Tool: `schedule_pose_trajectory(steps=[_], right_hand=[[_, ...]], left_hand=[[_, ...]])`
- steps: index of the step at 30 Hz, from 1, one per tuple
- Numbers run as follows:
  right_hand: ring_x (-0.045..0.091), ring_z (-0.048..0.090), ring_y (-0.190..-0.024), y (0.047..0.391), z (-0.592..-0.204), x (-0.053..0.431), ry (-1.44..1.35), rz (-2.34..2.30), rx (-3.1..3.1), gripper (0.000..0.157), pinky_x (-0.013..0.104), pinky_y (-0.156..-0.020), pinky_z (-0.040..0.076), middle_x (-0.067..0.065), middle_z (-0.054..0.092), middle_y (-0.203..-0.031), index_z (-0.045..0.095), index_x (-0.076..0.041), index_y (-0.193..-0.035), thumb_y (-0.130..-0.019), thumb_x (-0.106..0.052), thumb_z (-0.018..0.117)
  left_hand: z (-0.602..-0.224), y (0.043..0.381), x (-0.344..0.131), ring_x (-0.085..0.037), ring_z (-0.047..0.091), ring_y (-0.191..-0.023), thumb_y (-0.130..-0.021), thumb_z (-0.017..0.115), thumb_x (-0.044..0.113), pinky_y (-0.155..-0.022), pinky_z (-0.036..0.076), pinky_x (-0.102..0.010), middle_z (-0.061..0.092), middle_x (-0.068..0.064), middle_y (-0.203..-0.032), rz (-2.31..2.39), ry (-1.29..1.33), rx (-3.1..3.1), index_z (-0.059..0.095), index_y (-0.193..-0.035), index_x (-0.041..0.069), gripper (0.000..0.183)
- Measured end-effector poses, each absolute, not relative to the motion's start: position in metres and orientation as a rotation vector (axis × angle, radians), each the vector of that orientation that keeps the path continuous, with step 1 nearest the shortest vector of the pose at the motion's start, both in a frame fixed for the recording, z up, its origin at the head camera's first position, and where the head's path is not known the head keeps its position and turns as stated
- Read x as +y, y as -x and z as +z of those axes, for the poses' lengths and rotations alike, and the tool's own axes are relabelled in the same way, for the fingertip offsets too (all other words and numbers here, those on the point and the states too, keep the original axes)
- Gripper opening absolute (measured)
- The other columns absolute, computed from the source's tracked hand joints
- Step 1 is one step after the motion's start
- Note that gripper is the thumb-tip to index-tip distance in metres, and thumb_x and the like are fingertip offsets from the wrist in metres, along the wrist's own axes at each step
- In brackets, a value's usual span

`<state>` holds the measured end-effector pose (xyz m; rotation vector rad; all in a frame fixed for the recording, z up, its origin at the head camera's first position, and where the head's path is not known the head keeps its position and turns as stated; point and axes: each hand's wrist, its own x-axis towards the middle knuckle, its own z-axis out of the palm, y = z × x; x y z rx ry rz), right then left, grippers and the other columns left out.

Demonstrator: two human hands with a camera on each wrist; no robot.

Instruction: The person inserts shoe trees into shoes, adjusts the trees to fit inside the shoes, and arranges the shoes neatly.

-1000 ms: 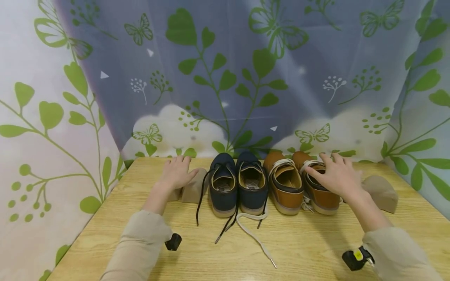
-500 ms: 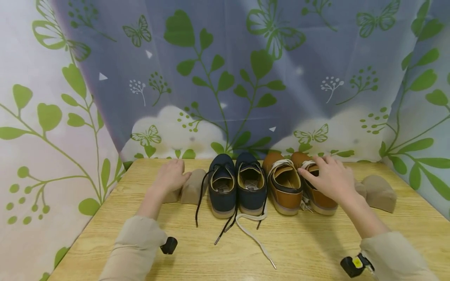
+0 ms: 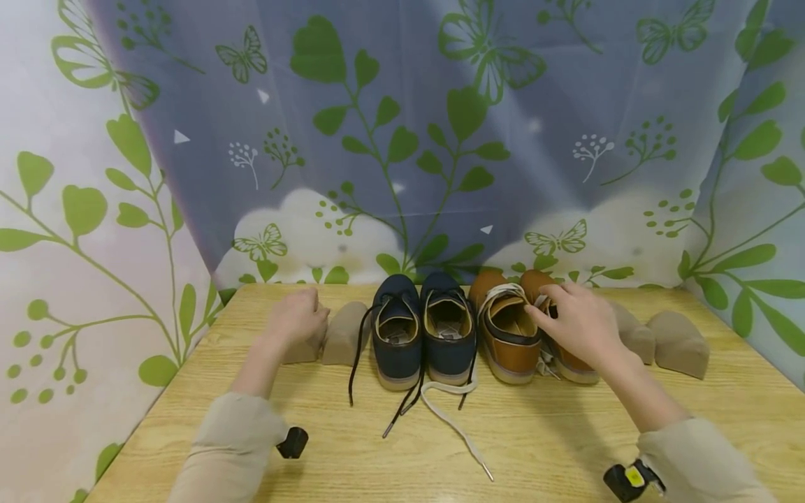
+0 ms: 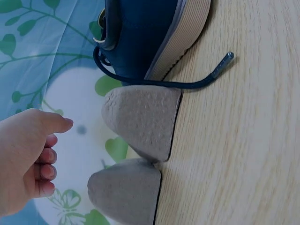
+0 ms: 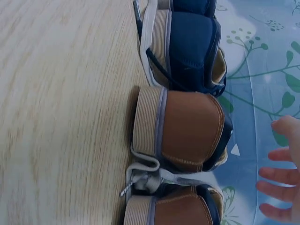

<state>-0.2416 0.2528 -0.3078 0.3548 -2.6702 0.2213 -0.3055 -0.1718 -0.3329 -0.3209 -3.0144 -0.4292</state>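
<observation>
My left hand (image 3: 292, 321) hovers over the leftmost of two beige, wedge-shaped moulded shoe inserts (image 3: 305, 353), its fingers loosely curled. In the left wrist view that hand (image 4: 28, 154) holds nothing and stays apart from both inserts (image 4: 124, 190). My right hand (image 3: 578, 318) is above the right brown shoe (image 3: 575, 367) and partly covers it. The right wrist view catches its relaxed, spread fingers (image 5: 279, 176) with nothing in them. Beside it stands the left brown shoe (image 3: 512, 356), cream lace across its top. A pair of navy shoes (image 3: 397, 360) with black laces sits mid-row, heels toward me.
Two more beige inserts (image 3: 679, 346) lie right of the brown shoes. A loose cream lace (image 3: 449, 419) trails over the wooden table (image 3: 352, 454) toward me. Behind the row hangs a leaf-patterned cloth (image 3: 402, 140), close to the shoe toes.
My left hand has shifted a little left while its fingers curled inward. The right hand has slid left over the right brown shoe, uncovering more of the inserts on that side.
</observation>
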Motion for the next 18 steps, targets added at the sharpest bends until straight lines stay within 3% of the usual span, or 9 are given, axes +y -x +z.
schedule_pose_trajectory(steps=[5,12,18], right_hand=[[0.030,0.057,-0.074,0.241,-0.311,0.244,-0.432,0.253,-2.618,0.040,0.042,-0.055,0.046,0.016,0.061,-0.097,0.065,-0.002,-0.108,-0.085,-0.035,0.064],[0.032,0.060,-0.084,0.238,-0.315,0.229,-0.486,0.268,-2.622,0.039,0.044,-0.061,0.049,0.018,0.061,-0.107,0.066,-0.003,-0.109,-0.085,-0.033,0.066],[0.021,0.056,-0.069,0.236,-0.317,0.217,-0.520,0.301,-2.641,0.027,0.034,-0.051,0.045,0.007,0.061,-0.093,0.068,-0.008,-0.098,-0.084,-0.031,0.067]], left_hand=[[-0.334,0.302,-0.178,-0.021,0.045,-0.060,-0.093,0.043,0.020,-0.052,0.037,-0.032,0.046,-0.006,-0.068,-0.451,0.326,-2.997,0.046,-0.077,0.008,0.020],[-0.335,0.299,-0.185,-0.021,0.045,-0.059,-0.092,0.048,0.024,-0.051,0.037,-0.033,0.046,-0.006,-0.067,-0.419,0.299,-3.005,0.046,-0.074,0.008,0.024],[-0.334,0.297,-0.190,-0.023,0.050,-0.062,-0.092,0.052,0.027,-0.053,0.040,-0.037,0.050,-0.006,-0.070,-0.344,0.286,-3.049,0.050,-0.078,0.007,0.025]])
